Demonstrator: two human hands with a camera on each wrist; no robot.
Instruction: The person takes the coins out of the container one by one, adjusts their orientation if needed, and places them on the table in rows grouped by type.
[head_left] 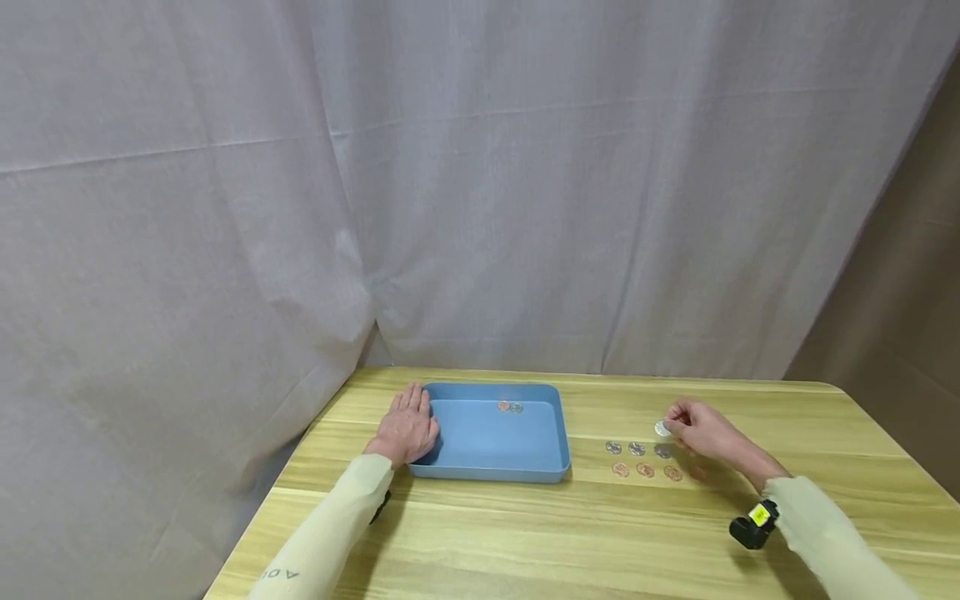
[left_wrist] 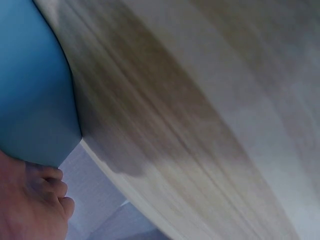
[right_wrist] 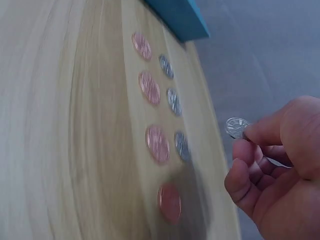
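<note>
My right hand (head_left: 703, 431) pinches a silver coin (right_wrist: 236, 128) between thumb and fingertips, raised above the table. Below it lie three silver coins (head_left: 637, 448) in a row. Nearer to me runs a row of several copper coins (head_left: 645, 470); the rightmost copper coin (right_wrist: 169, 203) lies in the hand's shadow. On the left, a shallow blue tray (head_left: 491, 475) holds one copper coin (head_left: 503, 406) and one silver coin (head_left: 516, 408) near its far wall. My left hand (head_left: 405, 429) rests against the tray's left side, fingers extended forward along the rim.
The wooden table (head_left: 480, 533) carries the tray and the coins. A grey curtain (head_left: 487, 208) hangs behind it and down the left side. Black wrist cameras, one with a yellow label (head_left: 760, 514), sit under both wrists.
</note>
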